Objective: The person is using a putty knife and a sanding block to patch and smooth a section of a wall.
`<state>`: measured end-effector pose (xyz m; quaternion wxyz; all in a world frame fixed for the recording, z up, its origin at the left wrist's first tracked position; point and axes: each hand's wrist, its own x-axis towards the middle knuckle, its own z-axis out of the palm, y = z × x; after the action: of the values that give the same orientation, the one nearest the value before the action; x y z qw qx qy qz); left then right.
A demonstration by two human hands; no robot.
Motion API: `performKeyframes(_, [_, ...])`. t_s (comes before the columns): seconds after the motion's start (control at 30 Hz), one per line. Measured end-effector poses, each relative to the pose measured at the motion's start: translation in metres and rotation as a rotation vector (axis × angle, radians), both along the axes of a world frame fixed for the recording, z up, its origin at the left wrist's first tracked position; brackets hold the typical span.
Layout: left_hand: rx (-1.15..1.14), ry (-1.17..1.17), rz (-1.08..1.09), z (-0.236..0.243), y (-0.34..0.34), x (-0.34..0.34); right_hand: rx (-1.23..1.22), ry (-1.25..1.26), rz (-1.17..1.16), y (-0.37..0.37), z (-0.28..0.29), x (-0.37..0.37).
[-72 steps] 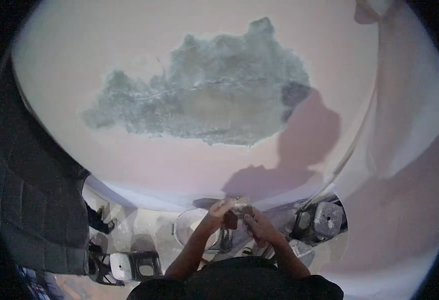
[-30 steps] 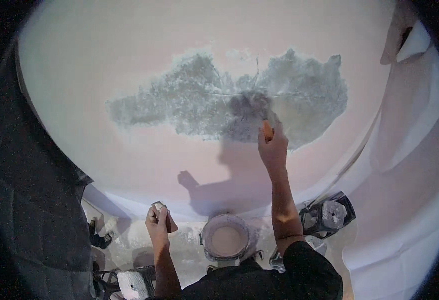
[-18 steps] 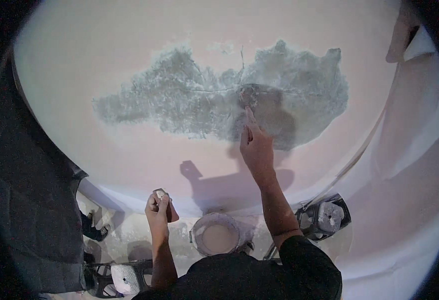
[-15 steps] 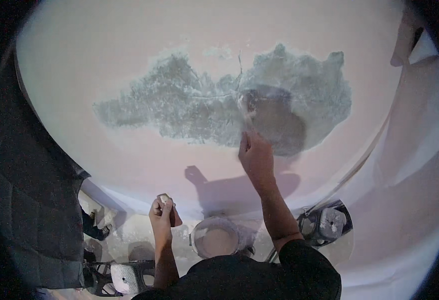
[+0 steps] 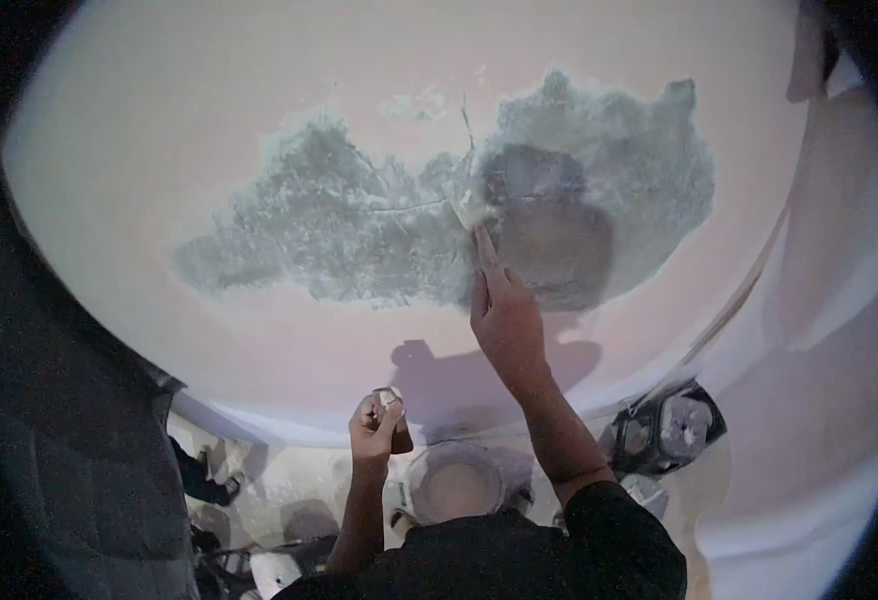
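Note:
A pale pink wall point(image 5: 309, 340) fills the view, with a large, ragged grey patch point(image 5: 649, 180) across its middle. My right hand point(image 5: 509, 315) is closed round a putty knife point(image 5: 471, 208), index finger stretched along it. The light blade lies at the patch's centre, by the lower end of a thin dark crack point(image 5: 466, 122). Lower down, away from the wall patch, my left hand point(image 5: 371, 435) grips a small brown flat piece point(image 5: 403, 441) topped with a whitish lump point(image 5: 389, 397). The kind of that piece is unclear.
Below me stands a round bucket point(image 5: 456, 490) of pale material. A black stool point(image 5: 667, 428) with a whitish top is at lower right, another pale-topped stool point(image 5: 277, 572) at lower left. Dark sheeting point(image 5: 69, 400) hangs left. Another person's leg and shoe point(image 5: 221, 487) show at lower left.
The putty knife has shifted left and its blade now shows more clearly near the crack. My left hand has moved right. The whole view has tilted slightly.

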<state>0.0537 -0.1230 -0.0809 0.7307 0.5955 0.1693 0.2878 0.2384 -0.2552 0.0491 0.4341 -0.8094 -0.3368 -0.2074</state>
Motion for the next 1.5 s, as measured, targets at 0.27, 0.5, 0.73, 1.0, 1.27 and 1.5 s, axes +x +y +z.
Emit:
performKeyframes(0.27, [-0.031,0.039,0.115,0.007,0.069,-0.022,0.018,-0.02,-0.098,0.012,0.011,-0.012])
performKeyframes(0.5, [-0.086,-0.012,0.027,0.001,0.067,-0.018,0.077,-0.029,-0.101,0.015,0.016,-0.025])
performKeyframes(0.73, [-0.062,-0.041,0.003,0.001,0.061,-0.019,0.077,-0.001,-0.094,0.02,0.019,-0.02])
performKeyframes(1.0, [-0.004,-0.049,0.005,0.003,0.058,-0.013,0.069,0.111,-0.05,0.014,0.024,-0.024])
performKeyframes(1.27, [0.031,-0.06,-0.052,0.01,0.05,-0.01,-0.01,0.048,-0.047,0.011,0.029,-0.021])
performKeyframes(1.5, [-0.004,-0.022,0.05,0.002,0.057,-0.018,-0.033,0.074,-0.044,0.012,0.032,-0.024])
